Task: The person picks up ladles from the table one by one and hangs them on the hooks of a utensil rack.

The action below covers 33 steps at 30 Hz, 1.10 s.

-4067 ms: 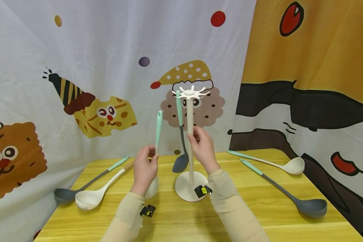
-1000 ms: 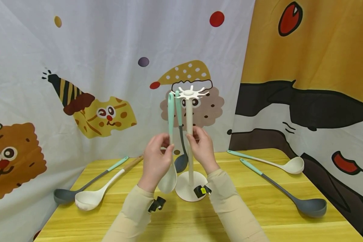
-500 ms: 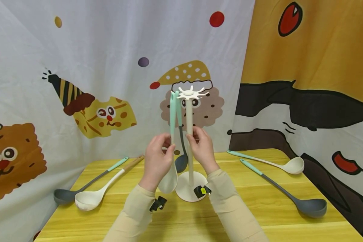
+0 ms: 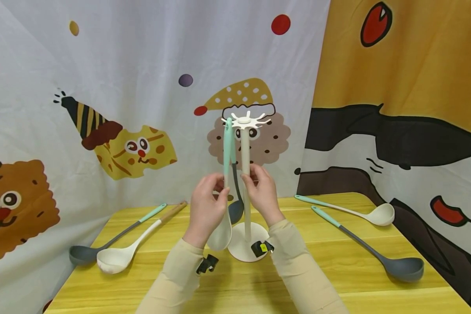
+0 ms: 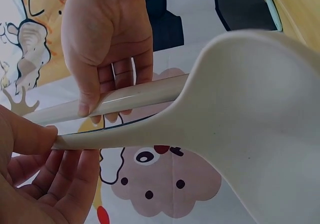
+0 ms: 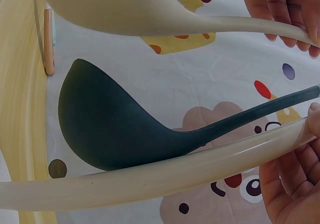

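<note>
My left hand (image 4: 208,209) pinches the shaft of a white ladle (image 5: 270,109) with a mint handle. That ladle hangs upright, bowl down, and its handle's holed end overlaps a hook of the utensil stand in the head view; whether the hook passes through the hole cannot be made out. With thumb and fingers, my right hand (image 4: 262,189) grips the pole of the cream utensil stand (image 4: 245,152). A dark grey ladle (image 6: 110,119) hangs from the stand, bowl against the pole, its mint handle partly hidden behind the white ladle's.
On the wooden table (image 4: 282,288), a grey ladle (image 4: 84,255) and a white ladle with a wooden handle (image 4: 115,260) lie at left. At right lie another white ladle (image 4: 381,215) and a grey ladle (image 4: 404,269). A printed curtain (image 4: 141,87) hangs behind.
My left hand has raised the white ladle and brought it rightward to the stand's hooks, shifting slightly right in the last second. My right hand stays on the pole.
</note>
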Tool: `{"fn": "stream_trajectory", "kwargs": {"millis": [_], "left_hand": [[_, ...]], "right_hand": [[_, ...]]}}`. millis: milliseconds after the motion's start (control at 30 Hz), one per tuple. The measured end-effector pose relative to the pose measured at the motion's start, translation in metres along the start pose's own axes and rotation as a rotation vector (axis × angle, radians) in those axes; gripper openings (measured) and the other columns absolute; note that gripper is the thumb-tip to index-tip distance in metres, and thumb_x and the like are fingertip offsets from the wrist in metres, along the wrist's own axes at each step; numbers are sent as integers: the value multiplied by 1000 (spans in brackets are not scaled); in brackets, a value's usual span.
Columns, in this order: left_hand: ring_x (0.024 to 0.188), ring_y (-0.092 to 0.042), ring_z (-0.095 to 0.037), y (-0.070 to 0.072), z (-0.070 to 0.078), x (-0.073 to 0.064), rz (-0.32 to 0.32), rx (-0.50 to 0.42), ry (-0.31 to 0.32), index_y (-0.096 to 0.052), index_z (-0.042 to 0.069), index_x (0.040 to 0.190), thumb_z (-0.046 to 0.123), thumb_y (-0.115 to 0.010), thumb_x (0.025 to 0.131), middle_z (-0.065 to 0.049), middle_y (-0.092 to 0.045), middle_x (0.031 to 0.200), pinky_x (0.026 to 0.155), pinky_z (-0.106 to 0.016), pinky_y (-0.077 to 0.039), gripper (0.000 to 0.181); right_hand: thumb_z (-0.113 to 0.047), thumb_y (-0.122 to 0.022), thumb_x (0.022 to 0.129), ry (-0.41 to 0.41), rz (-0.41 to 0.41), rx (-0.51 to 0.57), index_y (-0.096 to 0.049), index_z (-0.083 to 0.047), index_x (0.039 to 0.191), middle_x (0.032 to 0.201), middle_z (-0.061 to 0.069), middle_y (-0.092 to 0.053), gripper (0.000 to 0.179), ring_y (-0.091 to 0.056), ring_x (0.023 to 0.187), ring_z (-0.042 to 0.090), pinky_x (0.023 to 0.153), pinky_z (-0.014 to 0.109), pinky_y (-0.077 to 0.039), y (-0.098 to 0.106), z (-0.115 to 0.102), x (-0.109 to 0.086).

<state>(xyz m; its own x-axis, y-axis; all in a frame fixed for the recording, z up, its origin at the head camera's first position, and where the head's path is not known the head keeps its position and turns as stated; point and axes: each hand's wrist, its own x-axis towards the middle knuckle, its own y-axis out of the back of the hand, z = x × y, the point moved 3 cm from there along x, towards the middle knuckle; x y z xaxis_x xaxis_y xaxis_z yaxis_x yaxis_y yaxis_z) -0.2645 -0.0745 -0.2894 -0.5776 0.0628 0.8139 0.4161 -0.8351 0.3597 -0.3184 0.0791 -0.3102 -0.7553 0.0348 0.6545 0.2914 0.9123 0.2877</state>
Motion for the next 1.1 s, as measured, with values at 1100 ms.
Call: {"fn": "stream_trajectory", "kwargs": {"millis": [1100], "left_hand": [[80, -64, -22, -12, -2, -3, -22, -62, 59, -64, 0, 107, -4, -72, 87, -10, -61, 89, 64, -30, -57, 22]], "right_hand": [[-10, -63, 98, 4, -19, 2, -63, -1, 116, 99, 13, -60, 20, -61, 89, 27, 78, 41, -55, 2, -1, 1]]}}
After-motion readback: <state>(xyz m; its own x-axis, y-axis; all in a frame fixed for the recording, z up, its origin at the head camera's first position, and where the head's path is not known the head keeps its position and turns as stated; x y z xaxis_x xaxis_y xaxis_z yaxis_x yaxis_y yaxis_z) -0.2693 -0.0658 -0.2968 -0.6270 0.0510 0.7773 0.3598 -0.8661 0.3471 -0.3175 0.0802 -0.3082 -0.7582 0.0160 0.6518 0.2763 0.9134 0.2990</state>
